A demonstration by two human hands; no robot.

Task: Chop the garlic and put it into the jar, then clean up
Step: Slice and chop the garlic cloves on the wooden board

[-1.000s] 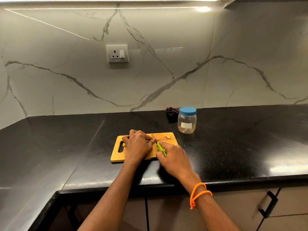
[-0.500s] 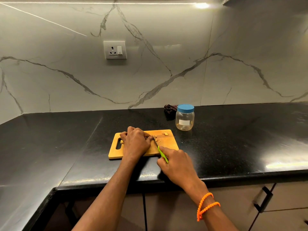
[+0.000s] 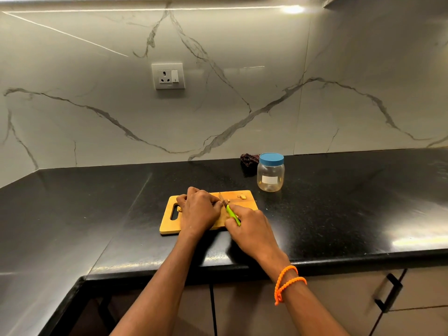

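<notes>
On the black table [image 3: 339, 214] I see the cutting board [image 3: 169, 226]; my right hand [image 3: 252, 229] grips the green knife [image 3: 233, 215], my left hand [image 3: 200, 210] curls over garlic I can't see; the jar [image 3: 270, 175] stands closed just behind.

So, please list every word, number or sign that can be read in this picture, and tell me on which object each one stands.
No text can be read anywhere.
Jar: a white label on its front; it looks blank, or any print is too small to read.
Wall socket: no readable marking; only a small dark mark on the switch, too small to tell.
Cutting board, knife: no print visible.
</notes>
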